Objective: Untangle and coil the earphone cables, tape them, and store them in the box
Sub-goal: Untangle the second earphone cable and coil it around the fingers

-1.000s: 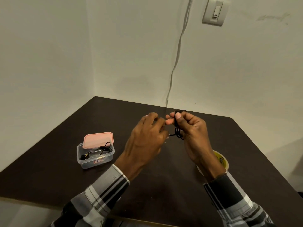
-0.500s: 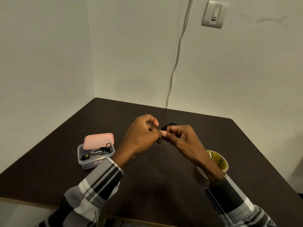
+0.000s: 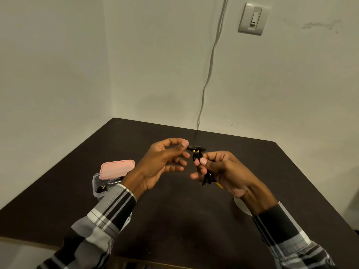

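A black earphone cable bundle (image 3: 197, 156) with yellow accents is folded into a tight coil, and my right hand (image 3: 223, 171) pinches it between thumb and fingers above the table. Its earbuds (image 3: 197, 147) stick out at the top and loose cable ends (image 3: 208, 179) hang below the fingers. To the left, my left hand (image 3: 165, 162) has loosely curved fingers, and its thumb tip is right at the left earbud. The clear plastic box (image 3: 96, 184) stands at the left with its pink lid (image 3: 117, 168) lying askew on top; another black earphone lies inside.
A tape roll (image 3: 240, 207) lies on the dark table (image 3: 174, 220), mostly hidden under my right wrist. The table fits into a wall corner. A grey wire (image 3: 208, 74) runs down the wall, with a light switch (image 3: 252, 18) higher up.
My hands were pressed together around the bundle. Now the left hand has drawn apart to the left and opened, and the right hand holds the bundle upright with the earbuds showing.
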Available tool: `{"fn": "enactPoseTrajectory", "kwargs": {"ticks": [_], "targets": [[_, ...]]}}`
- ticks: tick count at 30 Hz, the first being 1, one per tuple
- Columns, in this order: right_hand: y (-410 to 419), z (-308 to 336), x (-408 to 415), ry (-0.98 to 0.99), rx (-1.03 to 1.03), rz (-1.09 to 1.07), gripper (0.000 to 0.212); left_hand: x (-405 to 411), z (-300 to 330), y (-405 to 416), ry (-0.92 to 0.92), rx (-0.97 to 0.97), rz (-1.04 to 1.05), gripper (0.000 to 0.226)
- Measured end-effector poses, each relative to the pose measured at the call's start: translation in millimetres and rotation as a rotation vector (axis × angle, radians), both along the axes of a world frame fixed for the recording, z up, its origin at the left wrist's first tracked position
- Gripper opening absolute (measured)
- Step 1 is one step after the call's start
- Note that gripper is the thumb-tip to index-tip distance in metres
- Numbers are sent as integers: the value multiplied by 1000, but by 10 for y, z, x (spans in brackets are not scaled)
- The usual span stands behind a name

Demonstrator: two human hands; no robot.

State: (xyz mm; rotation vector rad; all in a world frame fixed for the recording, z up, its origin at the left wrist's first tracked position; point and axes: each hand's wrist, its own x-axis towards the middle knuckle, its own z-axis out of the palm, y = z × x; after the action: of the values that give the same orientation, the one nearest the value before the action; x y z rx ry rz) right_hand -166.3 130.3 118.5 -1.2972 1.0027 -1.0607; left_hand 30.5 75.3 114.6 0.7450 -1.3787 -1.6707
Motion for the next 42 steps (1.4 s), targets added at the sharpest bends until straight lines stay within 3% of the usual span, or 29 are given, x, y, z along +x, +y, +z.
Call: {"fn": "enactPoseTrajectory", "kwargs": {"ticks": [5, 9, 12, 15, 27, 34, 42], "targets": [[-9, 61, -77, -107, 134, 108, 15, -34, -117, -22, -52, -123, 124, 52], [-27, 154, -111, -61, 147, 208, 18, -60, -29, -37, -191, -332, -128, 65], [-30, 195, -110, -41, 147, 222, 20, -127, 79, 14, -308, -445, -201, 45], [-42, 192, -151, -30, 149, 202, 15, -162, 109, 37, -277, -497, -125, 31], [-81, 203, -157, 247, 60, 11, 24, -246, -110, 25, -25, -157, -74, 21], [-112, 160, -86, 144, 43, -81, 19, -387, -144, 59, 382, 152, -91, 22], [-153, 149, -87, 185, -3, -168, 16, -348, -201, 6, 201, 162, -110, 16]]}}
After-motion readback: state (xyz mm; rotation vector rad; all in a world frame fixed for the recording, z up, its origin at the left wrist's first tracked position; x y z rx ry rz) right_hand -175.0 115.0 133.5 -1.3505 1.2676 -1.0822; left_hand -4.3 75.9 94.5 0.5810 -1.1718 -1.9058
